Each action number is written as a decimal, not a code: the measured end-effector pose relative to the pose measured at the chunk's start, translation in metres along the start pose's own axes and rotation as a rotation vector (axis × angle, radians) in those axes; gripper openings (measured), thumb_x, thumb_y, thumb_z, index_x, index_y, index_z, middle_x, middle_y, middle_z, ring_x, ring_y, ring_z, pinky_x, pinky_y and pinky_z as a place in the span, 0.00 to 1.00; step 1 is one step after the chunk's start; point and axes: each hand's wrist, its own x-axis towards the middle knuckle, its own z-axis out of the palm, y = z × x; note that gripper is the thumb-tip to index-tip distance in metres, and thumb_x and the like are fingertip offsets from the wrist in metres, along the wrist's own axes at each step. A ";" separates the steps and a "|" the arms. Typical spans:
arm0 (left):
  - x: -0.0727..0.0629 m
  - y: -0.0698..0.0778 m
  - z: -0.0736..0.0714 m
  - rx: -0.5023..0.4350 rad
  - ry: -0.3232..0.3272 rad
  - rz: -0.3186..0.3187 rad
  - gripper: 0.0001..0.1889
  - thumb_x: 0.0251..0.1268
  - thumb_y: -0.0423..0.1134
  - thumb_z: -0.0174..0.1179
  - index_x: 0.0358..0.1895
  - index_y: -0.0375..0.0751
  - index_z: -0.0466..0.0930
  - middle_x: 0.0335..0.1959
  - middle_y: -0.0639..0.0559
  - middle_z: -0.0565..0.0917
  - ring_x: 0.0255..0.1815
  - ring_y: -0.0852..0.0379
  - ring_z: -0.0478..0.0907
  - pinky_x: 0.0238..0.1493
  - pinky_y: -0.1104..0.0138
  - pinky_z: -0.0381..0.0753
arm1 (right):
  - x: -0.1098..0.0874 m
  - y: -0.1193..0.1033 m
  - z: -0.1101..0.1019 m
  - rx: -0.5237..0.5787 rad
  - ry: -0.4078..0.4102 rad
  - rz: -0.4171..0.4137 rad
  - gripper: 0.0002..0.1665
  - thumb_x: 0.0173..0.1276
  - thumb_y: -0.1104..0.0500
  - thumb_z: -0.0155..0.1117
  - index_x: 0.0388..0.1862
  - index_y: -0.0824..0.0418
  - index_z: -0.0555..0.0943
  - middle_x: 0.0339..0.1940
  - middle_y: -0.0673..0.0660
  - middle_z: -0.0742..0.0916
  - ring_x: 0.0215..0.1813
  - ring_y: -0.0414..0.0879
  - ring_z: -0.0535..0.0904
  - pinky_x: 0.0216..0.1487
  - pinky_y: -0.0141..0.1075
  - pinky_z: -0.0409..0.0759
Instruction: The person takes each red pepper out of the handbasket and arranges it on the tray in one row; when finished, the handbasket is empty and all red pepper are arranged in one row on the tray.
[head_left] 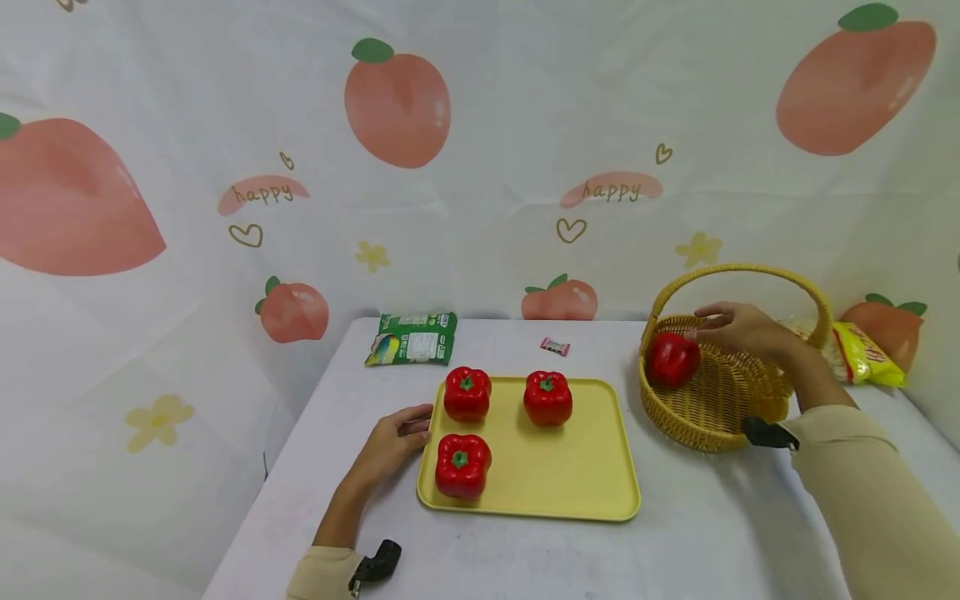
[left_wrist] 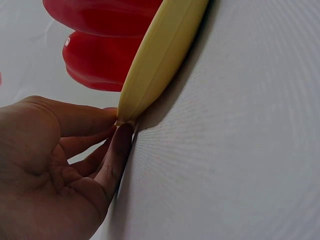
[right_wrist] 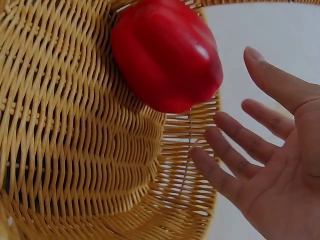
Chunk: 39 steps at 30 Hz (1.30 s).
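Note:
At the left edge of a yellow tray [head_left: 558,475], my left hand [head_left: 390,447] pinches the rim between thumb and fingers, as the left wrist view shows up close. Three red bell peppers with green stems stand on the tray: one at the back left [head_left: 467,395], one at the back middle [head_left: 547,398] and one at the front left [head_left: 462,467]. Over the wicker basket [head_left: 712,408] my right hand [head_left: 742,329] has its fingers spread and holds nothing. Inside the basket, against its left wall, lies another red bell pepper [right_wrist: 167,55], a short gap from my right fingertips.
A green snack bag [head_left: 414,339] lies at the back left of the white table, with a small pink wrapped candy [head_left: 555,346] behind the tray. The basket's tall arched handle [head_left: 738,268] rises beside my right hand. A yellow and red bag [head_left: 866,354] lies right of the basket.

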 end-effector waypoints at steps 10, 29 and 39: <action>0.000 0.000 0.001 -0.004 -0.003 0.013 0.24 0.75 0.30 0.61 0.72 0.35 0.77 0.68 0.40 0.83 0.66 0.43 0.83 0.68 0.52 0.82 | 0.006 0.008 0.005 0.029 -0.095 0.035 0.47 0.80 0.46 0.64 0.81 0.76 0.58 0.73 0.82 0.72 0.71 0.73 0.74 0.63 0.58 0.85; 0.000 0.000 0.001 0.008 0.007 0.014 0.24 0.75 0.30 0.61 0.72 0.36 0.77 0.67 0.40 0.83 0.66 0.43 0.83 0.67 0.55 0.83 | 0.016 0.015 0.018 0.159 -0.207 0.077 0.53 0.77 0.43 0.66 0.82 0.76 0.55 0.73 0.80 0.72 0.69 0.66 0.78 0.63 0.56 0.86; -0.003 0.001 -0.001 -0.023 -0.004 0.020 0.24 0.75 0.30 0.61 0.72 0.34 0.77 0.67 0.39 0.83 0.65 0.42 0.83 0.68 0.50 0.82 | 0.028 0.035 0.017 0.178 -0.245 0.081 0.56 0.74 0.41 0.69 0.82 0.76 0.55 0.72 0.77 0.75 0.66 0.60 0.81 0.61 0.53 0.87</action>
